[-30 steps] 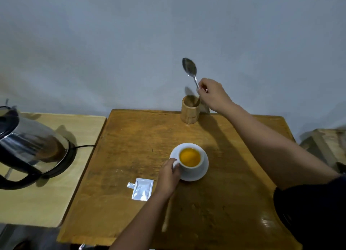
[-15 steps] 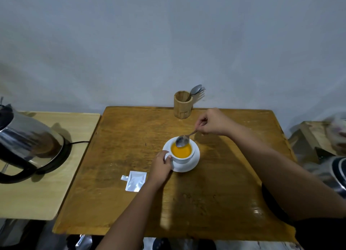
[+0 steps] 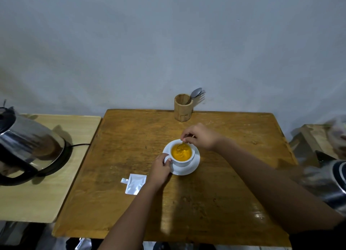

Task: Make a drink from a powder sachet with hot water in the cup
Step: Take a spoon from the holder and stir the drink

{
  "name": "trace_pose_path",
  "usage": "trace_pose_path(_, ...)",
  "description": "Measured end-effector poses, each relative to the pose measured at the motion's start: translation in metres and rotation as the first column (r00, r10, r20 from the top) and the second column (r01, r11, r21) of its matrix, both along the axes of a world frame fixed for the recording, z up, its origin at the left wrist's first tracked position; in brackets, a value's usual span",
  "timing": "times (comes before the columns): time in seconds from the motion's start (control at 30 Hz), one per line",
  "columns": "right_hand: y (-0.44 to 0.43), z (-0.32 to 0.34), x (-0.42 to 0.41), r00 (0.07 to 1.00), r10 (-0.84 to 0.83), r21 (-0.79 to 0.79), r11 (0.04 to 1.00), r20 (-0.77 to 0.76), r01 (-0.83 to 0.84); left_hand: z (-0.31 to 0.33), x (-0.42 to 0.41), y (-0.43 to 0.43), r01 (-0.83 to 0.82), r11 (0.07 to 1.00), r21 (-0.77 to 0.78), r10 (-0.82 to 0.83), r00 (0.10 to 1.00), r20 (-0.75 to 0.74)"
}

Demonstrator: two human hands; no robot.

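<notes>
Spoon (image 3: 181, 146) bowl now sits under the orange drink in my cup (image 3: 182, 159); half a second ago it hung just over the rim, so stirring has begun. My right hand (image 3: 201, 136) pinches the handle at the cup's 1 o'clock; my left hand (image 3: 160, 168) closes on the cup's ear at 9. Glazed white cup on round saucer (image 3: 193, 168), table (image 3: 234, 193) centre. Flat, torn foil sachet (image 3: 135, 183) at 8 o'clock. Round wooden holder (image 3: 183, 108) at 12.
</notes>
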State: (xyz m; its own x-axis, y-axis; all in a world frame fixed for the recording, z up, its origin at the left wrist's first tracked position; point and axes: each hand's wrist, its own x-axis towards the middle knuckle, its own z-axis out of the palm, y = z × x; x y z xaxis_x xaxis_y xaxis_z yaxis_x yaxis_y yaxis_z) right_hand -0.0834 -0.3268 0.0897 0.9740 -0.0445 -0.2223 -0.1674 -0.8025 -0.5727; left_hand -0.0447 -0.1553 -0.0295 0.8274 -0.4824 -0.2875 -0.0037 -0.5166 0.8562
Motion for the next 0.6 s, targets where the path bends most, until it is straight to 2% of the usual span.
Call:
trace_pose_path(0.13,0.001,0.002,0.001,0.990,0.120,-0.087,0.988,-0.075,-0.126,0.001,0.000,-0.001,-0.009,1.000,0.007,0.009,1.000,-0.017)
trace_pose_path(0.23,0.000,0.002,0.000,0.985,0.141,-0.107,0.983,-0.095,-0.151,0.002,0.000,0.000,-0.012,1.000,0.004,0.012,1.000,-0.020)
trace_pose_path(0.33,0.000,0.000,-0.002,0.992,0.090,-0.063,0.993,-0.093,-0.096,0.002,0.001,-0.001,-0.011,1.000,-0.002,0.010,0.999,-0.036)
trace_pose_path(0.43,0.001,-0.005,-0.004,0.998,-0.005,0.057,0.998,-0.069,0.009,0.001,0.002,-0.001,-0.005,1.000,0.003,0.006,0.999,-0.048)
trace_pose_path(0.6,0.004,-0.018,-0.008,0.993,-0.112,0.167,0.981,0.046,0.103,0.000,0.001,0.000,-0.008,1.000,-0.014,0.007,0.999,-0.043)
